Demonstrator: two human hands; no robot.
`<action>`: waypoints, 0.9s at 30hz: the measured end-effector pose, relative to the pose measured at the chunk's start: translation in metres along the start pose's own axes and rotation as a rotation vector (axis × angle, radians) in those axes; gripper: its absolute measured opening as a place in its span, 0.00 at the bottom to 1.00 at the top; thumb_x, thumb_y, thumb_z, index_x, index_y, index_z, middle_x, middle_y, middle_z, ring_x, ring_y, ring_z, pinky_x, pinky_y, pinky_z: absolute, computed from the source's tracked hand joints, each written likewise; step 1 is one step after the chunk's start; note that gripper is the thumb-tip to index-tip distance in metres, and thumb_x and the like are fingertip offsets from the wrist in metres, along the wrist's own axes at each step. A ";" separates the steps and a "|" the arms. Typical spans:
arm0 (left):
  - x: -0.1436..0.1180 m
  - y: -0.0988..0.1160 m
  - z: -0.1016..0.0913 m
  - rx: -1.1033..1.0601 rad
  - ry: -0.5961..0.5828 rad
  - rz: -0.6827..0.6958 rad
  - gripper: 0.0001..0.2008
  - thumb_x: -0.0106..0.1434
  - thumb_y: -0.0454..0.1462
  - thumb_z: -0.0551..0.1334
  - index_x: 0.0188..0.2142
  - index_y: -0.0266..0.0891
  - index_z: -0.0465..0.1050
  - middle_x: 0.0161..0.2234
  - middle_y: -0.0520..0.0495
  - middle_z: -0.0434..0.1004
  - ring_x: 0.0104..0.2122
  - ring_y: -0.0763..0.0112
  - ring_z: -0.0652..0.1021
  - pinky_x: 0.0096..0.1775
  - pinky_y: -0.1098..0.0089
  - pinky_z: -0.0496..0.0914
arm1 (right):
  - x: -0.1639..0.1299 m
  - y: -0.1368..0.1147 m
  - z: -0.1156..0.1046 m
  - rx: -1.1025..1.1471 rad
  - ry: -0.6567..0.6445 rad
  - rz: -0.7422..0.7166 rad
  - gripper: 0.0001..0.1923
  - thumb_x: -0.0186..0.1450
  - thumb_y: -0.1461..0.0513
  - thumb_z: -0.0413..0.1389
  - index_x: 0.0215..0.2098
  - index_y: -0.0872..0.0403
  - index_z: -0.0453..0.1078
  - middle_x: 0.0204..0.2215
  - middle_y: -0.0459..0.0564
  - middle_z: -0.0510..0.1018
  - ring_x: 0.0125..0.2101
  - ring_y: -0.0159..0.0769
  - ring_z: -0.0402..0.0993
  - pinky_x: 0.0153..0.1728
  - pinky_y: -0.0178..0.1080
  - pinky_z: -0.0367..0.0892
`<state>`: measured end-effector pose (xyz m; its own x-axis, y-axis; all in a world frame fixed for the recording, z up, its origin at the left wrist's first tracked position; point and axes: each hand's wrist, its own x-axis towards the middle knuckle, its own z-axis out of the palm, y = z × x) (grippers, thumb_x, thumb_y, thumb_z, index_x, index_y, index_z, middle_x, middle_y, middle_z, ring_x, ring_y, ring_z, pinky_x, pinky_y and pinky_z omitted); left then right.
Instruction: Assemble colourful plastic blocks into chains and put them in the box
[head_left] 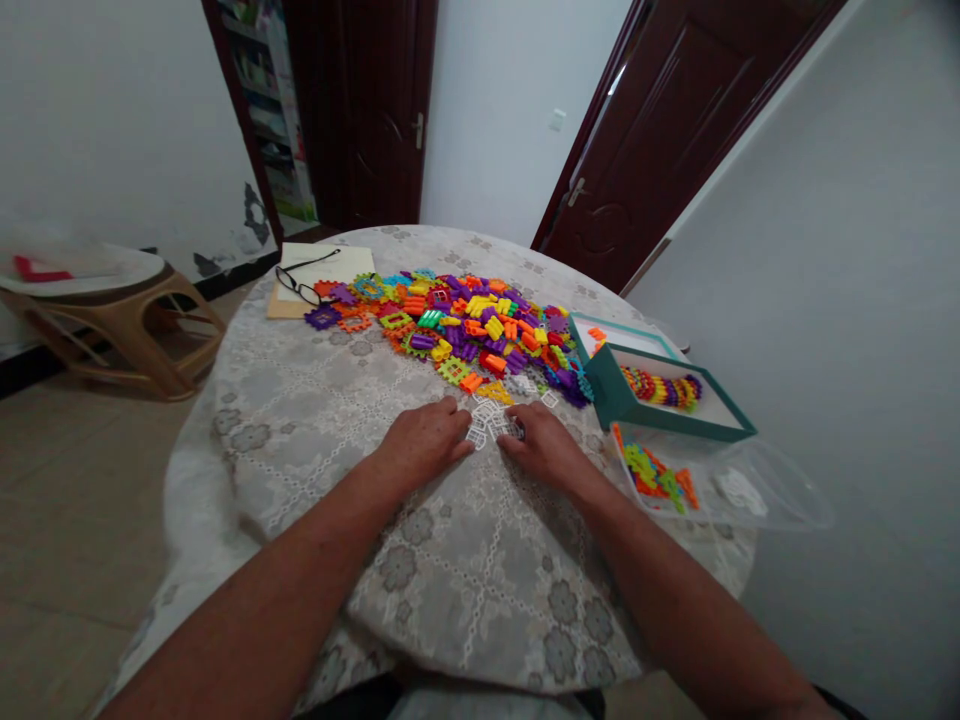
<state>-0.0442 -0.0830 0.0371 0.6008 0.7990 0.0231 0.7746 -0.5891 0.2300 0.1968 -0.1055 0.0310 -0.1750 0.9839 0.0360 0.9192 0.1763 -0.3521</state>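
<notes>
- Left grip (429,440): palm down, fingertips and thumb at the left edge of a cluster of white lattice pieces (484,424); whether it pinches any piece cannot be told.
- Right grip (546,442): fingers bent, fingertips and thumb at the right edge of the same cluster; whether it is pressed together on a piece cannot be told.
- White lattice pieces: lying between the two grips, some overlapping, on the cloth-covered surface (315,400).
- Beyond the cluster: a broad heap of multicoloured plastic pieces (480,325), including toothed plates and ribbed blocks; a yellow triangular piece (496,392) lies at its near edge.
- Right side: a green box (609,392) holding a curved row of coloured pieces; nearer, a clear plastic tray (795,508) containing coloured pieces and white items.
- Far left: eyeglasses (306,292) over pale papers (352,264), beside the heap.
- Off the surface, left: a tan stool (142,350) standing on the floor.
</notes>
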 end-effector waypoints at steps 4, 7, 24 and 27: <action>0.002 0.001 0.000 0.026 -0.001 -0.023 0.12 0.72 0.46 0.64 0.50 0.43 0.75 0.51 0.42 0.75 0.47 0.58 0.80 0.40 0.65 0.72 | 0.008 -0.014 0.005 0.118 -0.004 -0.046 0.26 0.67 0.61 0.65 0.62 0.58 0.72 0.51 0.59 0.77 0.50 0.44 0.75 0.54 0.43 0.68; 0.001 0.000 0.000 0.032 0.002 -0.028 0.13 0.73 0.46 0.63 0.51 0.43 0.75 0.51 0.42 0.75 0.48 0.57 0.79 0.40 0.64 0.72 | 0.010 -0.020 0.009 0.214 -0.012 -0.097 0.26 0.66 0.62 0.65 0.62 0.56 0.73 0.50 0.57 0.78 0.48 0.43 0.76 0.52 0.43 0.69; -0.001 0.002 0.006 -0.003 0.019 -0.040 0.10 0.73 0.42 0.62 0.49 0.42 0.75 0.51 0.43 0.76 0.51 0.58 0.77 0.42 0.64 0.72 | 0.005 -0.017 0.012 0.234 -0.003 -0.193 0.14 0.66 0.63 0.66 0.50 0.53 0.78 0.40 0.49 0.75 0.42 0.39 0.71 0.47 0.40 0.65; -0.001 0.003 0.006 -0.038 0.019 -0.036 0.08 0.73 0.40 0.61 0.48 0.42 0.75 0.50 0.43 0.77 0.51 0.58 0.77 0.44 0.64 0.72 | 0.003 -0.019 0.010 0.211 -0.026 -0.199 0.14 0.67 0.63 0.66 0.51 0.54 0.79 0.40 0.50 0.75 0.43 0.39 0.71 0.47 0.40 0.65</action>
<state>-0.0407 -0.0861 0.0317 0.5685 0.8220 0.0321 0.7875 -0.5551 0.2678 0.1756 -0.1063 0.0281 -0.3559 0.9291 0.1005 0.7728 0.3531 -0.5274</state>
